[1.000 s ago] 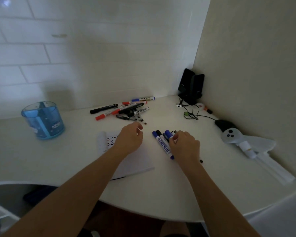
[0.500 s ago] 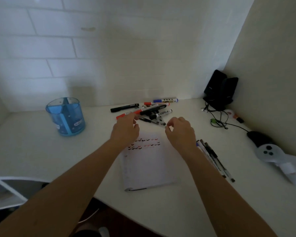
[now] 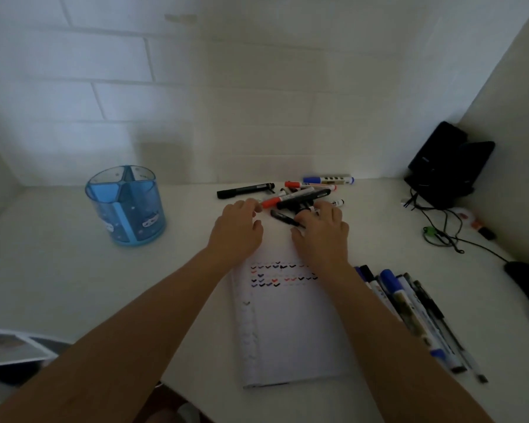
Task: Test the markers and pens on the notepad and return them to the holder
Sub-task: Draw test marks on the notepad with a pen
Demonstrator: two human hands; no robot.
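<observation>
- L hand: palm down over far edge of notepad. Fingers loosely curled, nothing gripped. Fingertips sit just beside the red end of red-capped marker; contact cannot be confirmed.
- R hand: palm down, fingers bent fwd onto near side of marker pile. Short black pen runs under its fingertips. Whether the fingers have closed on any pen: cannot tell.
- Notepad: flat on desk, approx. centre, binding edge at left. Upper part carries rows of small tick marks in black, blue and red.
- Marker pile: loose on desk beyond notepad, near back wall. Incl. black marker at left, thick black marker across the middle, blue-capped marker at rear right. All lie flat; several overlap.
- 2nd pen group: on desk just right of notepad, laid side by side, roughly parallel, partly hidden by R forearm. Blue and black caps visible.
- Holder: blue, translucent, round, w/ internal dividers. Upright on desk, well left of pile and both hands.
- Rear right corner: black speakers, w/ cables trailing fwd. Dark mouse at right edge of view.
</observation>
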